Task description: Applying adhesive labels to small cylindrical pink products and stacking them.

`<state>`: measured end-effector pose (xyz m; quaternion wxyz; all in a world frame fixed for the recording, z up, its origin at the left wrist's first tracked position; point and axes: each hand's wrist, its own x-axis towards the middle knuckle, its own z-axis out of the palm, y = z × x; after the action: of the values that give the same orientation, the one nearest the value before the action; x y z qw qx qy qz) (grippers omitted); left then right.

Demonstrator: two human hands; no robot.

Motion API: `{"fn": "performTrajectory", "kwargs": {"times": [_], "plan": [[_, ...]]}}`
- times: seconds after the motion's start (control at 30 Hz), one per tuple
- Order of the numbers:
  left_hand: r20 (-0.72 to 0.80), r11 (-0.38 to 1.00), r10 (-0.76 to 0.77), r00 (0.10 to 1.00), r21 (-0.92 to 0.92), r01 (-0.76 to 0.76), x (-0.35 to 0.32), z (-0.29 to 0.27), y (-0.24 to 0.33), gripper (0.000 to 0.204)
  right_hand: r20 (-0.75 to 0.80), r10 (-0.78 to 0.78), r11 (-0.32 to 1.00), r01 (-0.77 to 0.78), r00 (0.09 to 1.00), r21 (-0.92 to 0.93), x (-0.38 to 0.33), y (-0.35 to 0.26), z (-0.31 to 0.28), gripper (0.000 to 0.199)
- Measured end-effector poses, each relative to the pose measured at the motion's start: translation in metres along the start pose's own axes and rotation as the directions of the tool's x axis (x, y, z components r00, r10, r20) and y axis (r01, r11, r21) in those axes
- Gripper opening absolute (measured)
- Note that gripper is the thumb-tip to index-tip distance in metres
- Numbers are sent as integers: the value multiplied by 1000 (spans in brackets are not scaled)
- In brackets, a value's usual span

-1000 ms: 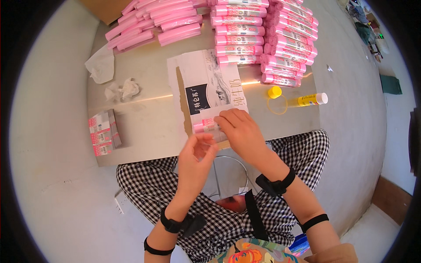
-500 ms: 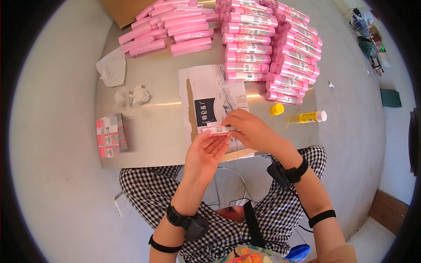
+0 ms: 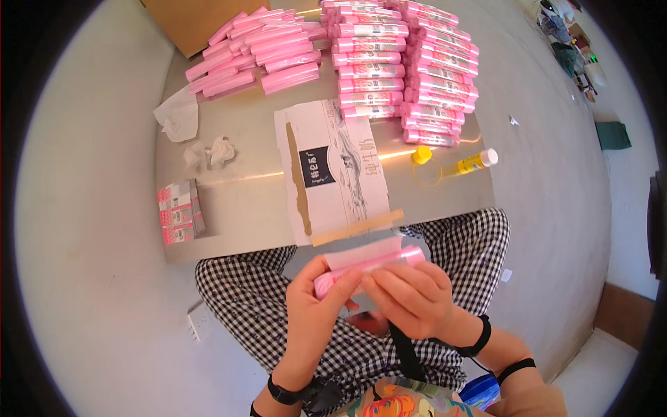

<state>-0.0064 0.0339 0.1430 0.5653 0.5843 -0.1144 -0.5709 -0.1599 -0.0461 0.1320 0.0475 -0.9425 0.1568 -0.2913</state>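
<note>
Label (image 3: pixel 365 253) left cardboard (image 3: pixel 337 174), now lay along pink roll (image 3: pixel 415 256); my left hand (image 3: pixel 313 295) gripped roll's end, right hand (image 3: pixel 415 299) pinched middle; wrapping seemed under way.

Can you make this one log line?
left hand: holds pink roll | right hand: holds pink roll | cardboard sheet: on table

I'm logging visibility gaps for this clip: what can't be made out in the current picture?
- Head view: the label side of the pink roll, partly covered by the right hand and blurred.
- Head view: how the pale sheet joins the roll, hidden by the fingers and blurred.
- Head view: the rest of the brown cardboard box, cut off by the upper edge.
- Head view: the clutter at upper right, too small to identify.
</note>
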Motion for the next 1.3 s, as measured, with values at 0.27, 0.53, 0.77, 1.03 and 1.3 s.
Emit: {"fn": "performTrajectory", "kwargs": {"times": [0.27, 0.53, 0.77, 1.03, 1.3], "plan": [[-20, 979, 89, 996, 185, -84, -85, 3, -16, 18, 32, 178, 968, -181, 984, 176, -36, -63, -55, 35], [136, 958, 235, 963, 136, -253, -138, 8, -32, 14, 521, 698, -24, -711, 491, 703, -57, -79, -119, 55], [151, 845, 467, 871, 216, -490, -158, 18, -44, 18, 552, 510, -192, -538, 660, 821, -69, -91, -109, 21], [221, 996, 60, 973, -81, -43, -164, 21, -39, 27, 535, 504, -224, -495, 678, 840, -80, -85, -103, 19], [111, 978, 160, 981, -150, -142, -159, 27, -53, 24, 564, 526, -285, -493, 636, 822, -80, -84, -97, 17]]}}
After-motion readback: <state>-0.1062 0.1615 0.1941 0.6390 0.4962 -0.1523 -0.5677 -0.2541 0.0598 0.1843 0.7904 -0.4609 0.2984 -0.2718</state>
